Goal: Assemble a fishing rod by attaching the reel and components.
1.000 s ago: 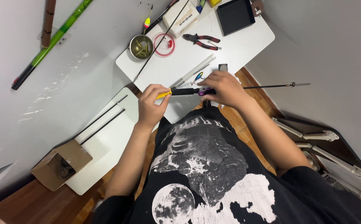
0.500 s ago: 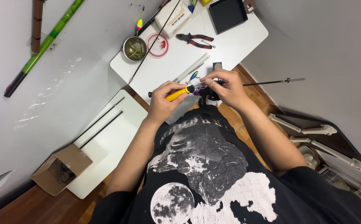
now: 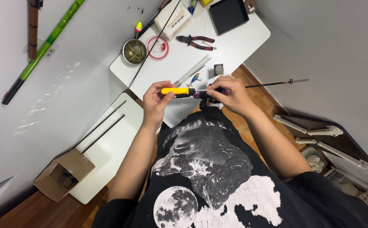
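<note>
My left hand [image 3: 156, 100] grips a yellow-handled tool [image 3: 178, 90], held level in front of my chest. Its tip meets a small dark reel part with a purple trim [image 3: 201, 96], which my right hand [image 3: 230, 93] clasps. A thin black rod [image 3: 277, 83] sticks out to the right from under my right hand, ending in a small metal ring. Both hands hover over the near edge of the white table [image 3: 243, 46].
The table holds red-handled pliers [image 3: 195, 42], a black tray [image 3: 228, 14], a metal bowl [image 3: 134, 51], a red ring-shaped spool [image 3: 157, 44], a white tube [image 3: 192, 70] and a small lure [image 3: 194, 78]. A green rod [image 3: 44, 50] leans on the wall. A cardboard box [image 3: 63, 174] sits low left.
Both hands have risen and come closer to my chest, and the yellow-handled tool has shifted left in my grip. The camera view has tilted, so the table sits higher in the picture.
</note>
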